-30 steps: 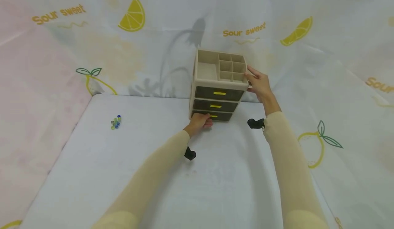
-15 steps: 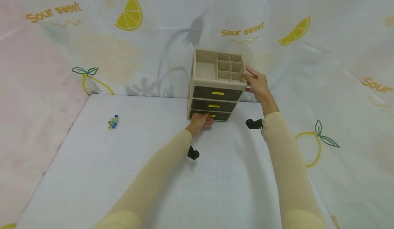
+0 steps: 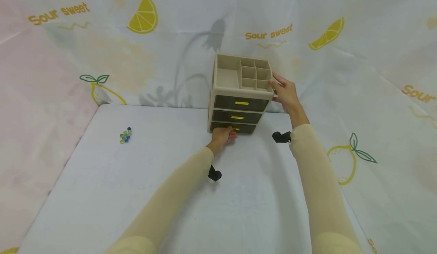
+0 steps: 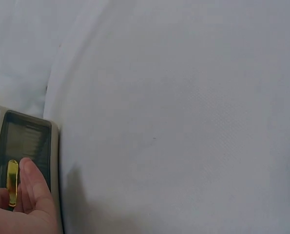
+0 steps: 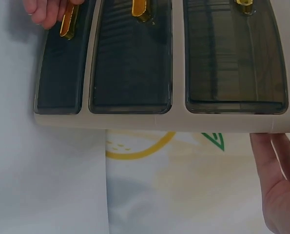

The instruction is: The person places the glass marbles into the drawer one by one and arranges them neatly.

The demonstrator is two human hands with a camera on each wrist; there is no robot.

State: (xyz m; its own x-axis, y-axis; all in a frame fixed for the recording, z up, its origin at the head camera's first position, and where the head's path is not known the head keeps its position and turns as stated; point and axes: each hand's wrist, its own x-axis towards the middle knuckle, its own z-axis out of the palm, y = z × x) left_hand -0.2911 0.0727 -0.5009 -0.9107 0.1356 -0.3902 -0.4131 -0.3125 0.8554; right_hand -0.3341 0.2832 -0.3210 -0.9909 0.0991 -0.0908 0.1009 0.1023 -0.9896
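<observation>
A beige desktop organizer (image 3: 228,79) stands at the back of the table, with three dark see-through drawers, all closed, and an open compartment top. My left hand (image 3: 221,137) is at the bottom drawer (image 3: 248,129). Thumb and fingers pinch that drawer's yellow handle (image 4: 12,183), as the left wrist view shows. My right hand (image 3: 286,94) steadies the organizer's right side near the top. In the right wrist view, straight fingers of this hand (image 5: 281,195) press against the side wall.
Several glass marbles (image 3: 125,135), blue, green and yellowish, lie in a small cluster on the left of the white table (image 3: 143,185). Lemon-print cloth (image 3: 177,19) hangs right behind the organizer and along both sides.
The head view has turned slightly, so everything sits a bit further left. My left hand has shifted a little to the right along the drawer front; its wrist has dropped slightly. The drawers stay closed.
</observation>
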